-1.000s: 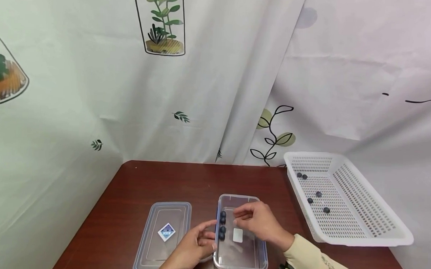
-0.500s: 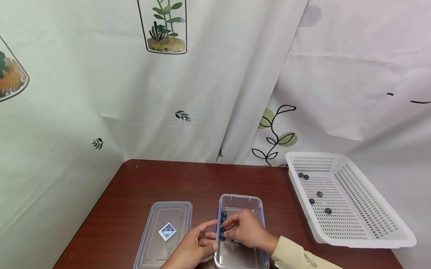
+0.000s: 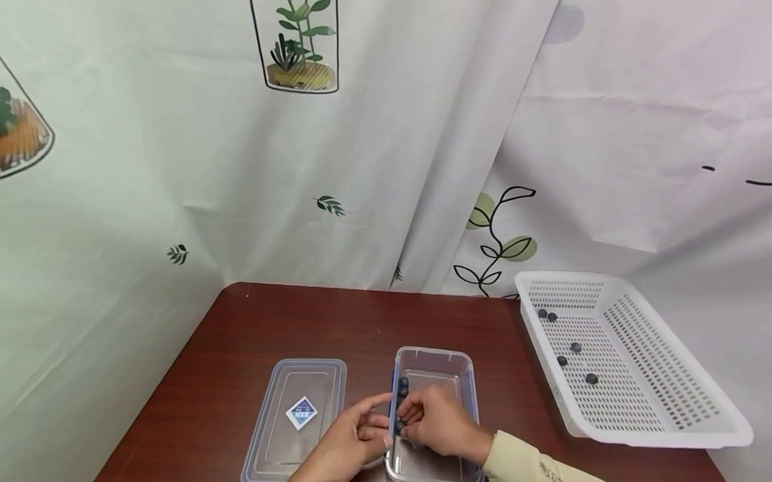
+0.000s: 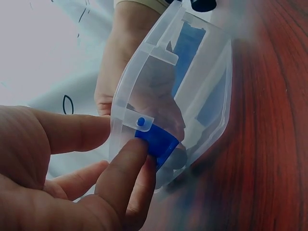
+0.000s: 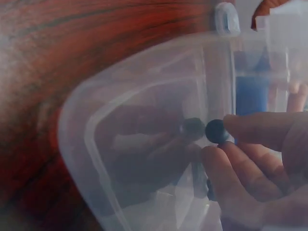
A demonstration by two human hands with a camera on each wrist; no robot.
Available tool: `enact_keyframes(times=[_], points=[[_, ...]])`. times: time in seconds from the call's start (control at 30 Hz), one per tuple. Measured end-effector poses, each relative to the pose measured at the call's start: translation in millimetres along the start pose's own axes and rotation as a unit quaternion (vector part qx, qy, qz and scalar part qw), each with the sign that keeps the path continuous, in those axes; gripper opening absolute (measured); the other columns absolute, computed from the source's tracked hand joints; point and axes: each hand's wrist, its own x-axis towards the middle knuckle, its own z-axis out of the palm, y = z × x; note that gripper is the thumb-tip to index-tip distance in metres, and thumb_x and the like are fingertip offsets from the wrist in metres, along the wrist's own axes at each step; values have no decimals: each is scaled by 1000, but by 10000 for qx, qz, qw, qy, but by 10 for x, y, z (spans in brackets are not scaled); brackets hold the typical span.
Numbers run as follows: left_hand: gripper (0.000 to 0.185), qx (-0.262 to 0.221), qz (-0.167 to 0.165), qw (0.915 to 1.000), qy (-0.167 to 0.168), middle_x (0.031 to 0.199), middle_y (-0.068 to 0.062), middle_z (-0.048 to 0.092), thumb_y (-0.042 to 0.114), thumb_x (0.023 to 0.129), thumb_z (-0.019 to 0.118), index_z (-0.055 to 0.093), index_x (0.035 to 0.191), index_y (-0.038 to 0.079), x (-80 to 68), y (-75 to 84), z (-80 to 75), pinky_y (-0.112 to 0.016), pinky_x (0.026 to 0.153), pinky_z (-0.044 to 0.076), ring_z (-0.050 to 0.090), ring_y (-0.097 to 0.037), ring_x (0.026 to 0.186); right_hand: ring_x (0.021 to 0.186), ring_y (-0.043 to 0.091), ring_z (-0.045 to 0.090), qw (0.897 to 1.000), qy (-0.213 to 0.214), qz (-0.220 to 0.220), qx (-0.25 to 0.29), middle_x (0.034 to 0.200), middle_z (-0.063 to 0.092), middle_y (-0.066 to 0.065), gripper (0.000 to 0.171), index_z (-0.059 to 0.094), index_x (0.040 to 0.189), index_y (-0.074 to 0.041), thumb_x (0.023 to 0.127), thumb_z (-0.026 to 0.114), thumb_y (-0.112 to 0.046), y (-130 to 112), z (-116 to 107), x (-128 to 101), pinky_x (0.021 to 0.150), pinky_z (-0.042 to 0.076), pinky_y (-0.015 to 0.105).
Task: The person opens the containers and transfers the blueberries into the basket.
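Note:
A clear plastic food container (image 3: pixel 434 477) with blue side latches stands before me. My left hand (image 3: pixel 347 442) is at its left side, fingertips touching the outer wall and the blue latch (image 4: pixel 158 143), as the left wrist view shows. Inside the container, my right hand (image 3: pixel 443 422) pinches a blueberry (image 5: pixel 217 131) between thumb and finger, low by the left wall. More blueberries (image 3: pixel 404 383) line that wall, partly hidden by my right fingers.
A clear lid (image 3: pixel 283 443) with a blue-and-white diamond sticker (image 3: pixel 301 413) lies left of the container. At the right stands a white perforated basket (image 3: pixel 666 435) with several blueberries (image 3: pixel 576 348) in it. A printed curtain (image 3: pixel 363 162) hangs behind the brown table (image 3: pixel 306 323).
My right hand has moved left and down inside the container to the row of blueberries by the left wall. The left hand has stayed at the container's side.

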Motion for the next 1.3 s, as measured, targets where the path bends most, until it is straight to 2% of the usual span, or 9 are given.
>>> enact_keyframes(times=[0.1,0.23,0.57,0.8,0.93,1.23,1.3], points=[[69,-16,26,10000,7,121,-18,65,-4,90,74,50,155,2,-7,13,2,-22,78,56,66,-21,102,70,-4,66,9994,82,-77,-331,76,76,-5,22,78,85,-10,72,85,7,2,18,-5,63,55,16],[69,-13,53,10000,13,121,-18,65,-3,90,74,49,155,1,-13,13,5,-22,78,55,66,-21,102,68,-7,64,9988,105,-17,-485,74,74,-9,23,78,82,-13,70,86,5,8,31,3,62,54,16],[69,42,30,10000,45,121,-17,65,-3,90,73,49,155,2,-8,10,11,-23,78,55,65,-21,102,66,-7,62,9993,5,72,-373,73,74,-7,21,77,80,-12,69,87,4,16,31,35,61,54,17],[70,161,-3,9998,84,120,-16,66,-3,89,73,50,154,2,-20,10,7,-24,78,55,65,-20,101,66,-4,63,9999,-84,109,-32,73,73,-4,20,76,81,-9,71,83,7,-9,16,42,61,54,18],[69,173,-5,9998,94,121,-17,66,-2,89,73,50,154,2,-19,10,15,-25,78,55,65,-21,102,70,-3,66,9998,42,19,199,78,76,1,17,78,87,-6,75,82,6,-30,-55,62,64,56,18],[69,258,2,9996,119,121,-17,66,-2,89,73,50,154,2,-17,20,12,-26,79,55,65,-22,102,77,8,75,9986,439,60,295,89,81,12,18,80,98,2,80,84,1,-106,-363,59,68,60,21],[69,239,-22,9996,133,122,-17,66,-3,89,72,50,154,1,-10,12,6,-26,80,55,65,-23,102,77,9,75,9980,552,81,311,90,81,13,18,81,98,1,81,85,-1,-108,-439,41,68,60,21]])
